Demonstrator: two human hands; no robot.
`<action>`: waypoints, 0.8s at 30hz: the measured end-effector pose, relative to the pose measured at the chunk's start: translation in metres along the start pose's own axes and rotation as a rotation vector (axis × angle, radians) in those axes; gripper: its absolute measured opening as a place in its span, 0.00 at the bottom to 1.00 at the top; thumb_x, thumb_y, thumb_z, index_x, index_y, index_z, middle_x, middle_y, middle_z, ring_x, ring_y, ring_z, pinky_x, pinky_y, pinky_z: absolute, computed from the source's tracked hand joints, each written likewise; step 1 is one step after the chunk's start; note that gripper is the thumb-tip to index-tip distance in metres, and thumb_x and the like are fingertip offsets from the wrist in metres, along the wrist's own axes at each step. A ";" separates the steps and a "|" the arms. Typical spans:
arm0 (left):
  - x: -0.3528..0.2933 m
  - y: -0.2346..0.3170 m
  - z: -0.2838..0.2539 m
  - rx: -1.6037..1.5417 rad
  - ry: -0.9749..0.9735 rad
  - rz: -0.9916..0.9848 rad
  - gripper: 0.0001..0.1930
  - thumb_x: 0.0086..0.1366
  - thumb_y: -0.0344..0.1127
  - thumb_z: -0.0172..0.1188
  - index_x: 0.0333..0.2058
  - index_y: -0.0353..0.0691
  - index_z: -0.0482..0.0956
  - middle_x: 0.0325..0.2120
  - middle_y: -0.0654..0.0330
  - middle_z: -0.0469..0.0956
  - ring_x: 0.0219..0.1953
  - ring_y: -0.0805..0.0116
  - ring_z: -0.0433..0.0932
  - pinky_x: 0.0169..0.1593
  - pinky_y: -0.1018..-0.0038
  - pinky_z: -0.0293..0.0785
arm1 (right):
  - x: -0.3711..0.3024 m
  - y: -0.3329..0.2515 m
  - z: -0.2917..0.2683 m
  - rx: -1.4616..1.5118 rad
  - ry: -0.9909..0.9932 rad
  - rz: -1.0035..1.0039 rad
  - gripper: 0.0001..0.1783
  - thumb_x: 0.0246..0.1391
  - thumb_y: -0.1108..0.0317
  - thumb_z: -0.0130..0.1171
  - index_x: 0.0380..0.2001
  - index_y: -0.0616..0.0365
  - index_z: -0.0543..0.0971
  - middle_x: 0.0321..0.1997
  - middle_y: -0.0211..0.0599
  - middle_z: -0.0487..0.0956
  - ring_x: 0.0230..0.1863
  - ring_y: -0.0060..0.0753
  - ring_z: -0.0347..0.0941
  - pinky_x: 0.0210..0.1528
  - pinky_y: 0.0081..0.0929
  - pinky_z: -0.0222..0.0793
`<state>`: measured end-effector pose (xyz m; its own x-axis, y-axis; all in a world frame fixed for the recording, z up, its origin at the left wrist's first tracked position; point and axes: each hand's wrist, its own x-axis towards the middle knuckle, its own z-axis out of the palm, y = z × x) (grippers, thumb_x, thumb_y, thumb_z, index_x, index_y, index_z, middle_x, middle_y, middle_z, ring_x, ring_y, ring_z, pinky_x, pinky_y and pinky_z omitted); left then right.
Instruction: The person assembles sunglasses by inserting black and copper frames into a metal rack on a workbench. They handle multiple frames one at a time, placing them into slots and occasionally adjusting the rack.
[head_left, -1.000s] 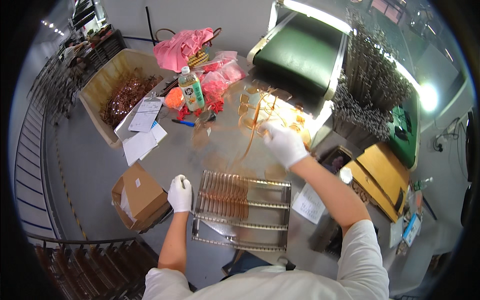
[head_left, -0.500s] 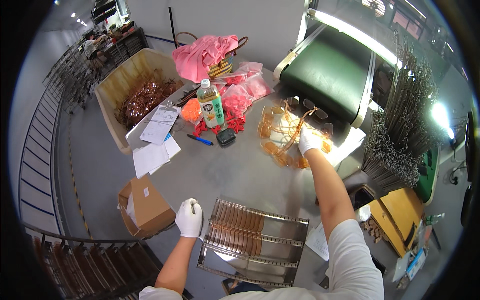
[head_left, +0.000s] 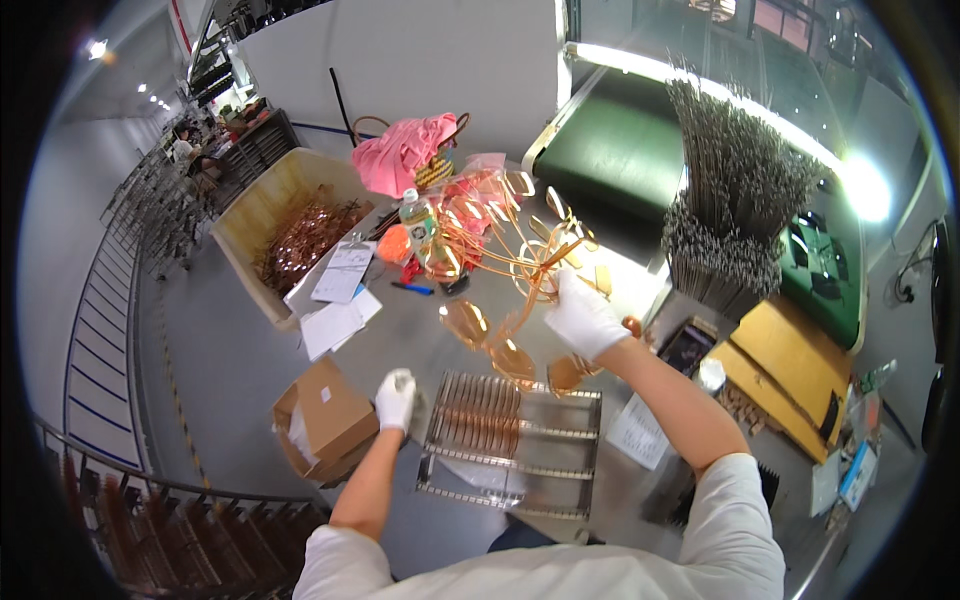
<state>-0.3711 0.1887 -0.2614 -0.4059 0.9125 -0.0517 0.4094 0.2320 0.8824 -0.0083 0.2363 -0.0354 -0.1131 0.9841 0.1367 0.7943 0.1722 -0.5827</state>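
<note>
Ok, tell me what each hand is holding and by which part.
Right hand grips a bunch of copper wire pieces at their gathered stems. Left hand rests on the wire rack edge.

A brown cardboard box (head_left: 325, 415) with a small white label stands near my left side, flaps partly open. Farther off lie white paper sheets (head_left: 335, 325) and a clipboard form (head_left: 345, 272). A bottle with a colourful label (head_left: 418, 220) stands beyond. Another white sheet (head_left: 638, 432) lies on my right; flat yellow-brown cartons (head_left: 790, 385) sit farther right.
</note>
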 end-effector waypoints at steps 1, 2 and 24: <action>0.016 0.002 -0.009 -0.410 -0.077 -0.157 0.12 0.72 0.35 0.60 0.52 0.43 0.79 0.35 0.61 0.83 0.35 0.68 0.83 0.39 0.73 0.78 | -0.025 -0.017 -0.012 -0.025 0.035 -0.065 0.08 0.55 0.75 0.57 0.40 0.58 0.73 0.35 0.55 0.81 0.39 0.50 0.82 0.40 0.41 0.76; 0.004 0.055 -0.015 -0.401 -0.150 0.050 0.19 0.71 0.35 0.60 0.59 0.43 0.76 0.33 0.65 0.80 0.34 0.79 0.79 0.36 0.85 0.74 | -0.052 -0.025 -0.021 -0.055 0.078 -0.109 0.09 0.55 0.74 0.57 0.40 0.58 0.72 0.34 0.53 0.81 0.37 0.49 0.82 0.38 0.39 0.77; -0.195 0.268 0.058 -1.202 -1.001 0.143 0.44 0.63 0.43 0.73 0.69 0.46 0.51 0.55 0.45 0.74 0.54 0.48 0.81 0.56 0.55 0.84 | -0.228 -0.053 -0.050 0.010 0.065 -0.167 0.17 0.55 0.73 0.56 0.48 0.62 0.72 0.35 0.54 0.82 0.30 0.52 0.84 0.31 0.45 0.81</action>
<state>-0.1348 0.0930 -0.0419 0.4634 0.8596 0.2150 -0.6671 0.1787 0.7232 0.0051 0.0011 0.0039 -0.2037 0.9370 0.2837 0.7620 0.3337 -0.5551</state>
